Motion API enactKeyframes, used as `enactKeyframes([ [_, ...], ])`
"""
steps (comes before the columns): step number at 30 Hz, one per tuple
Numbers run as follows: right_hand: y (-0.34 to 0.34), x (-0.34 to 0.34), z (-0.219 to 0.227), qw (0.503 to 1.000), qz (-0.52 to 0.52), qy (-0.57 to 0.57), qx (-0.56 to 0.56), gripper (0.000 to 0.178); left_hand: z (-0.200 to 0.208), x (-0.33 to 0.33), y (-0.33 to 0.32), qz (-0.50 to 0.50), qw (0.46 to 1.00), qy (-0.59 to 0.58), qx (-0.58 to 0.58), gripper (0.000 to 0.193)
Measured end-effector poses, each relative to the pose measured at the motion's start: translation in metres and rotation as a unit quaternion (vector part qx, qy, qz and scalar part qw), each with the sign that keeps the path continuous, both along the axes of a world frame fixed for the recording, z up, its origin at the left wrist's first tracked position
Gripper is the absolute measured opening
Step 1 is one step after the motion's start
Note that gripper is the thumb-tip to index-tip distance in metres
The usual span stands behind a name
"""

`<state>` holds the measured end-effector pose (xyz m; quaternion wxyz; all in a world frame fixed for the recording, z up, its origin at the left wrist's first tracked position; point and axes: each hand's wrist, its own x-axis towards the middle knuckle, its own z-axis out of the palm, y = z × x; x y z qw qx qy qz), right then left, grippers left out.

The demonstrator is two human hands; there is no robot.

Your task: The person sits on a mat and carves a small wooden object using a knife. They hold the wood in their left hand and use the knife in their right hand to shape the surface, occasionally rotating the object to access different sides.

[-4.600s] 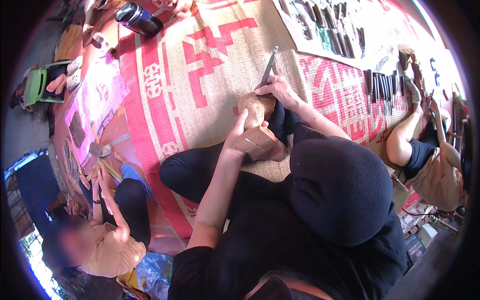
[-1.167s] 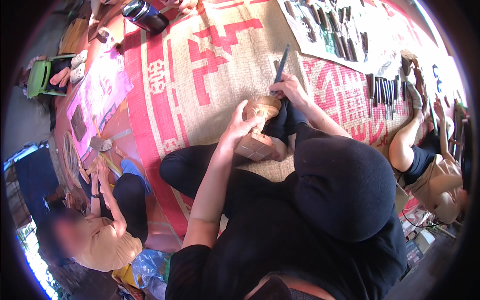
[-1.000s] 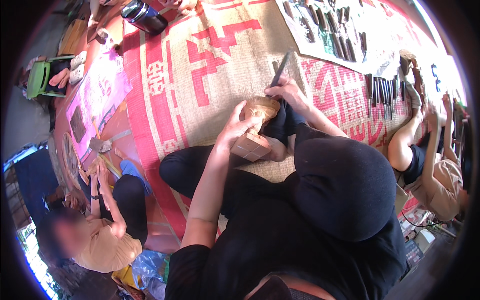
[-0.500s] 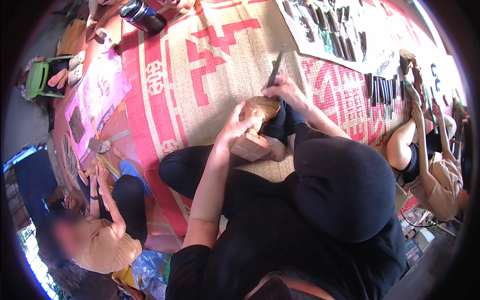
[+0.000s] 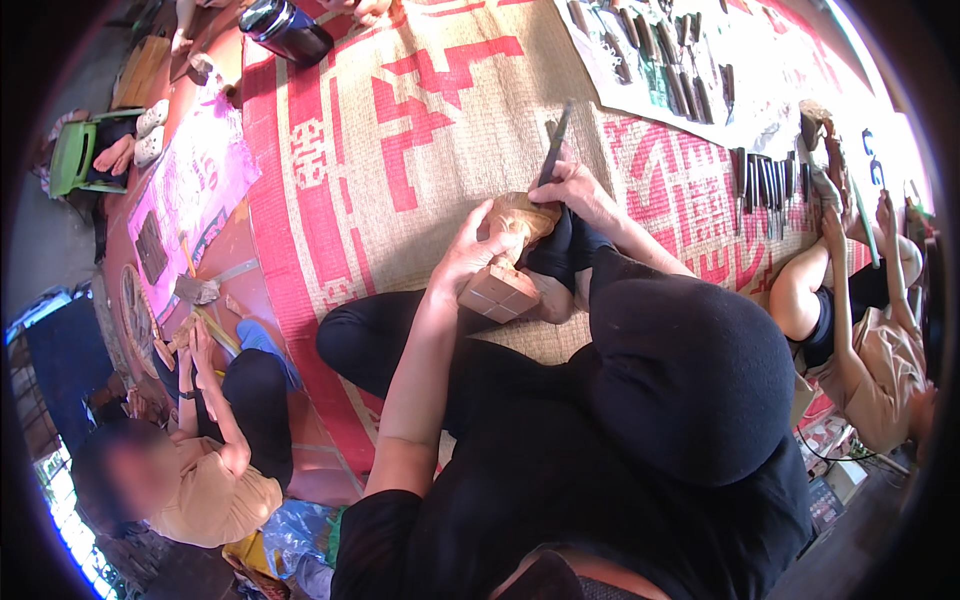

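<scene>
Shifted slightly to the right since the frame half a second ago are the right hand (image 5: pixel 580 192) and the slim dark hand tool (image 5: pixel 555 150); little change is seen at the left hand (image 5: pixel 470 250). The carved wooden piece (image 5: pixel 527 215) is held above the woven mat (image 5: pixel 450 165), before the folded legs, its flared end away from the body and its square base block (image 5: pixel 500 293) toward it. The left hand is clamped round the narrow waist, thumb across the front; the right is closed on the tool near its lower end, close to the flared rim.

For good control, the waist should be gripped firmly and the left fingers kept out of the tool's line. Short, light strokes should be made, with the piece turned so that the worked face stays visible.

The tool's working edge is covered by the right fingers, so its shape and its contact with the wood cannot be confirmed. Most left fingers are hidden behind the piece. The right elbow is blocked by a rounded dark-clothed form (image 5: pixel 690 370), probably the raised knee. Carving detail is too small to read.
</scene>
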<state>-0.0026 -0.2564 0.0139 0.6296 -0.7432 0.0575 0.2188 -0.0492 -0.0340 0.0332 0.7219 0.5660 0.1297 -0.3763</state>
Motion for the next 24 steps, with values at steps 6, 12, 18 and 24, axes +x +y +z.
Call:
enactKeyframes([
  [6,-0.008,0.007,0.002,0.982,-0.134,0.090,0.101,0.013,-0.012,0.001,0.005,-0.038,0.996,-0.062,0.050,0.088],
  [12,-0.007,-0.001,0.009,0.995,-0.038,0.025,0.086,0.015,-0.010,-0.001,0.004,-0.024,0.999,-0.042,0.024,0.089],
  [18,-0.012,0.001,0.000,0.987,-0.110,0.068,0.097,0.009,-0.017,0.000,0.006,-0.043,0.996,-0.053,0.061,0.089],
  [24,-0.016,-0.005,0.013,0.992,-0.074,0.051,0.093,0.014,-0.005,-0.004,0.004,0.015,1.000,0.000,-0.008,0.086],
])
